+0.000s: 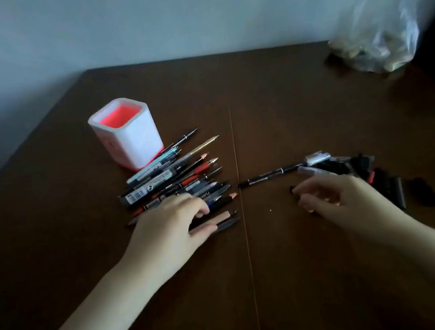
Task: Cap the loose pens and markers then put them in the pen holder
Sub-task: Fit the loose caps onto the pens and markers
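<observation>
many uncapped pens [174, 179] heaped just right of the empty holder [126, 132], caps [349, 166] farther right, likely split for pairing. left hand [168, 224] fingers curl round one; right hand [325, 195] fingers curled, grip unclear.

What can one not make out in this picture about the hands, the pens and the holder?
All in the head view.
- Whether the right hand holds anything: dim light, and its curled fingers hide it.
- Part of the pens: under the left hand, whose grip is unclear.
- Bottom of the pen holder: hidden by its walls.
- Caps in the dark pile: too dim to count.
- Plastic bag contents: blurred, near the edge.
</observation>
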The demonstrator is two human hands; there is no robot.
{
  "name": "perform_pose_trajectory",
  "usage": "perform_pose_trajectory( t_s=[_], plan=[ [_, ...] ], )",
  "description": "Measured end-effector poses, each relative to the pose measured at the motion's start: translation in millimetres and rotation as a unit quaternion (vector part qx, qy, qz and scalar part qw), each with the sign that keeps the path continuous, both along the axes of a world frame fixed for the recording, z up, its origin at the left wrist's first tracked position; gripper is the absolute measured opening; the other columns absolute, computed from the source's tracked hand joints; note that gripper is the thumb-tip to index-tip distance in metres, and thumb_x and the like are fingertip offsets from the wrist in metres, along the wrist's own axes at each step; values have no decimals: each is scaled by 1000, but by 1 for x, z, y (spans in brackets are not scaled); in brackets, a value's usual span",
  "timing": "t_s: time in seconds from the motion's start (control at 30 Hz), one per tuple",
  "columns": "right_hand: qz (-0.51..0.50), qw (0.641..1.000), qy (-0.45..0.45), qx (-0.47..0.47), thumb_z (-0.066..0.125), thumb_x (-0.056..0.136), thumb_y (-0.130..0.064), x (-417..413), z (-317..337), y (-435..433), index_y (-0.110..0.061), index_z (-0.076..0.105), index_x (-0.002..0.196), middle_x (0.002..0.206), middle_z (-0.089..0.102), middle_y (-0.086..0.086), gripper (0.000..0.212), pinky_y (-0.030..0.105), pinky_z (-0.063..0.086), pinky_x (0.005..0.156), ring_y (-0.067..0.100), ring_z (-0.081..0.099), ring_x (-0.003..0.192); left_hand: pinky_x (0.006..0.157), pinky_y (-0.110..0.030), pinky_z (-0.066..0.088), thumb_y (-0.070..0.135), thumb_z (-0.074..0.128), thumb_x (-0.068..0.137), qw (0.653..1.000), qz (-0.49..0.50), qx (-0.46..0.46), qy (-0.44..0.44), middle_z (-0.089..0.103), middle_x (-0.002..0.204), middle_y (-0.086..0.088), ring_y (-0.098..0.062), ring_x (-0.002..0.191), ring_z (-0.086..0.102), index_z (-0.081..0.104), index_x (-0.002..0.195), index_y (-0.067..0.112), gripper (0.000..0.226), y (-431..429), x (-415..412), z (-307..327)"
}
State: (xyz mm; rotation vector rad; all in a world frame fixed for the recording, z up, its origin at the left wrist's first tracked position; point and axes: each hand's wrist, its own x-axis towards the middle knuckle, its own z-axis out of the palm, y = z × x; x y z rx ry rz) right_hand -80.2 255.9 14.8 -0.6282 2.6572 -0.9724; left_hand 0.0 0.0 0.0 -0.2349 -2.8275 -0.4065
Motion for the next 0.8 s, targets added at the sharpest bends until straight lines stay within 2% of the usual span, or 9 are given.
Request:
perform_pose_trajectory(
  t_s=[0.1, 0.13, 0.2, 0.3, 0.47, 0.53, 0.6, 0.7, 0.8],
  plan=[
    [-19, 1000, 11, -1, 56, 88, -27, 26, 5, 8, -42, 57, 96, 85, 60, -19, 18, 14, 47, 62, -5, 57, 77, 65, -16, 42, 40, 64, 79, 999, 24, -6, -48, 60, 100, 11, -5, 89, 53, 63, 105, 22, 31, 6, 7, 2],
    [-10, 1000, 11, 6, 56, 88, -27, 36, 6, 10, -45, 54, 94, 86, 61, -18, 19, 16, 49, 64, -4, 58, 77, 72, -19, 44, 42, 61, 82, 997, 31, -19, -67, 58, 106, 12, -6, 96, 52, 60, 110, 24, 34, 9, 9, 4],
    [-3, 1000, 11, 12, 55, 88, -26, 50, 6, 15, -47, 52, 91, 87, 61, -15, 21, 19, 51, 70, -3, 58, 79, 75, -19, 41, 42, 57, 85, 995, 40, -34, -89, 55, 111, 11, -6, 103, 50, 57, 114, 25, 34, 13, 12, 4],
    [-5, 1000, 19, 17, 55, 88, -28, 59, 9, 22, -45, 54, 94, 89, 58, -19, 18, 17, 48, 71, -4, 55, 82, 72, -16, 36, 37, 55, 88, 992, 44, -49, -110, 54, 112, 9, -7, 103, 49, 55, 115, 25, 30, 17, 9, 5],
    [-22, 999, 36, 4, 54, 88, -29, 64, 4, 33, -44, 57, 97, 90, 57, -22, 17, 12, 43, 66, -7, 53, 82, 85, -26, 44, 29, 57, 88, 979, 57, -56, -188, 57, 117, 1, -14, 105, 53, 53, 121, 20, 34, 27, -6, 13],
    [-29, 999, 37, -4, 55, 88, -28, 65, -1, 39, -45, 56, 95, 86, 56, -23, 18, 10, 42, 64, -9, 53, 79, 85, -27, 45, 29, 55, 89, 973, 58, -72, -214, 57, 115, 0, -14, 102, 56, 54, 119, 19, 32, 28, -11, 12],
    [-39, 998, 39, -12, 56, 88, -28, 62, -4, 45, -44, 58, 94, 83, 56, -23, 18, 8, 41, 62, -10, 53, 75, 80, -24, 44, 31, 52, 91, 972, 57, -89, -211, 57, 110, 2, -13, 97, 57, 55, 114, 19, 26, 31, -14, 10],
    [-60, 997, 51, -22, 56, 88, -25, 53, -4, 52, -43, 58, 94, 82, 57, -24, 18, 4, 41, 60, -15, 52, 73, 75, -19, 41, 34, 48, 92, 980, 51, -105, -162, 56, 108, 4, -10, 96, 55, 56, 110, 21, 23, 36, -16, 5],
    [-103, 991, 79, -39, 58, 87, -22, 39, -1, 57, -38, 60, 95, 81, 60, -20, 18, 8, 43, 56, -7, 56, 67, 75, -20, 43, 33, 53, 89, 992, 62, -66, -91, 57, 110, 4, -11, 99, 55, 58, 113, 19, 27, 40, -14, -2]
  ],
)
